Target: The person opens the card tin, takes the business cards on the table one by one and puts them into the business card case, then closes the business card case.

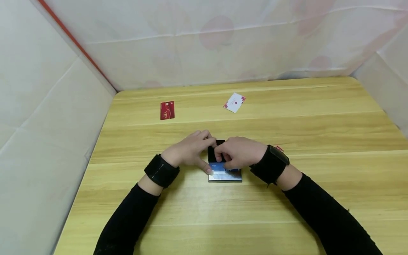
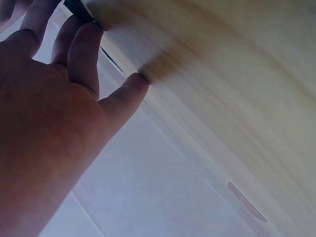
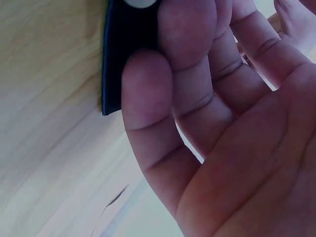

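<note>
A card case (image 1: 229, 177) with a silver front and a black flap (image 1: 211, 156) lies unfolded on the table, below the middle of the head view. A blue card (image 1: 216, 166) is at its silver part; part of the card is under the right hand. My left hand (image 1: 192, 147) holds the case at its left side, thumb on the lower corner and fingers by the flap. With curled fingers my right hand (image 1: 242, 151) pinches the blue card. In the right wrist view, those fingertips cover part of the black flap (image 3: 113, 74), which bears a round metal snap (image 3: 140, 2).
A red VIP card (image 1: 167, 110) lies on the wooden table (image 1: 287, 212) at the back left. Farther right lies a white card with pink corners (image 1: 234, 102). Pale curtains (image 1: 191, 42) hang behind and beside the table.
</note>
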`<action>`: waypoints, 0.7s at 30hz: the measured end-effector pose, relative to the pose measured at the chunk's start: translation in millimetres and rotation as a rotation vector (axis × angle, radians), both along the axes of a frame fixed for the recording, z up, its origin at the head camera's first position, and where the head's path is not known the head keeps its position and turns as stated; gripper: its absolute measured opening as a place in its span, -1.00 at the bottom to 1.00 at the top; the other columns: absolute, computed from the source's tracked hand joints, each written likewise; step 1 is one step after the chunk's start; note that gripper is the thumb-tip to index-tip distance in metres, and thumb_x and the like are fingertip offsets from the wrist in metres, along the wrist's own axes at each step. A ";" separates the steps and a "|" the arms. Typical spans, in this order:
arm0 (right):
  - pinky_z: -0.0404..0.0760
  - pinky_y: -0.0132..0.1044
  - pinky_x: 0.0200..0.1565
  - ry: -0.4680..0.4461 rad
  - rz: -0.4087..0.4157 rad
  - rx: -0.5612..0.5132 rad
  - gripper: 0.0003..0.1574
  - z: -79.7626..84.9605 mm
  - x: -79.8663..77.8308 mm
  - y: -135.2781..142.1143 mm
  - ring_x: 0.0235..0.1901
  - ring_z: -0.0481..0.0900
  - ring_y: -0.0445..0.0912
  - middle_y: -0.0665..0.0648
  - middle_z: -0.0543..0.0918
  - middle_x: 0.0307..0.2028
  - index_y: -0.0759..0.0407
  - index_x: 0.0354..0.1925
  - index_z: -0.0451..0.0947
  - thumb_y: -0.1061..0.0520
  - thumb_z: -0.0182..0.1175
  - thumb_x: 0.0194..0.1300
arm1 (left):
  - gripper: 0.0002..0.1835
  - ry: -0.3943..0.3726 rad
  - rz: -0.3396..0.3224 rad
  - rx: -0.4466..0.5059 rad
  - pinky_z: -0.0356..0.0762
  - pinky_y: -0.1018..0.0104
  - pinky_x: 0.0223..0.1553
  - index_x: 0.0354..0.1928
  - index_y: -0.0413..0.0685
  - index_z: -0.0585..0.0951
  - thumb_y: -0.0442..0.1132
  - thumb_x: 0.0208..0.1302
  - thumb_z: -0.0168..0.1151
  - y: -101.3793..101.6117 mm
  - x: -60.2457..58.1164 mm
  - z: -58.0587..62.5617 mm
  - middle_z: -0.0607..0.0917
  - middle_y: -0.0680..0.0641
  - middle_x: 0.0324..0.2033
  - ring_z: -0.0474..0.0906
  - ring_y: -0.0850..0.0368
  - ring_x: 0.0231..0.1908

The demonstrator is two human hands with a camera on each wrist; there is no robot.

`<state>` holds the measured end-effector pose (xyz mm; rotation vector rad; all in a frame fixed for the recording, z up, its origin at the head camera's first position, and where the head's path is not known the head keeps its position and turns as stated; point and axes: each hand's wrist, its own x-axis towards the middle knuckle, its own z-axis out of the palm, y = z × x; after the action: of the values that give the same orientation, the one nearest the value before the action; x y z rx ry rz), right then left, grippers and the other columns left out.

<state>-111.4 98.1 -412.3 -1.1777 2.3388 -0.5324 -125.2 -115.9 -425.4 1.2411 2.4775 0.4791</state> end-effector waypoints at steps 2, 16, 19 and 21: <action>0.42 -0.34 -0.56 -0.005 0.000 0.000 -0.87 -0.5 -0.1 0.0 -0.64 0.42 -0.28 -0.13 0.47 -0.68 -0.06 -0.36 0.51 0.11 0.28 0.08 | -0.25 -0.008 0.003 -0.004 0.27 0.32 -0.15 -0.02 0.20 0.44 0.36 -0.28 0.41 0.2 0.1 -0.1 0.37 0.05 -0.09 0.18 0.17 -0.17; 0.41 -0.32 -0.53 -0.007 -0.005 0.005 -0.87 -0.8 -1.1 0.1 -0.63 0.42 -0.28 -0.13 0.47 -0.67 -0.07 -0.36 0.50 0.11 0.23 0.05 | -0.35 -0.112 0.034 0.062 0.15 0.13 0.21 0.11 0.12 0.48 0.25 0.01 0.34 -19.1 -13.9 9.7 0.30 0.01 0.27 0.20 0.11 0.19; 0.43 -0.31 -0.51 -0.001 -0.012 0.003 -0.90 -0.7 -1.2 0.1 -0.62 0.41 -0.28 -0.14 0.47 -0.66 -0.07 -0.35 0.51 0.12 0.20 0.09 | -0.33 -0.088 0.161 0.042 -0.03 -0.08 0.27 0.19 0.09 0.44 0.27 0.10 0.25 -39.4 -26.4 10.5 0.21 -0.08 0.35 0.06 -0.06 0.31; 0.44 -0.31 -0.49 0.016 -0.019 -0.004 -0.91 -1.3 -1.7 -0.2 -0.61 0.41 -0.28 -0.14 0.46 -0.66 -0.09 -0.35 0.50 0.13 0.17 0.12 | -0.26 -0.067 0.275 -0.009 -0.16 -0.18 0.28 0.27 0.09 0.37 0.31 0.13 0.19 -55.0 -34.0 10.0 0.09 -0.16 0.40 -0.07 -0.18 0.35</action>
<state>-113.2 97.9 -413.6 -1.1671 2.3658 -0.5364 -159.2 -171.0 -415.4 0.8686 2.6001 0.5666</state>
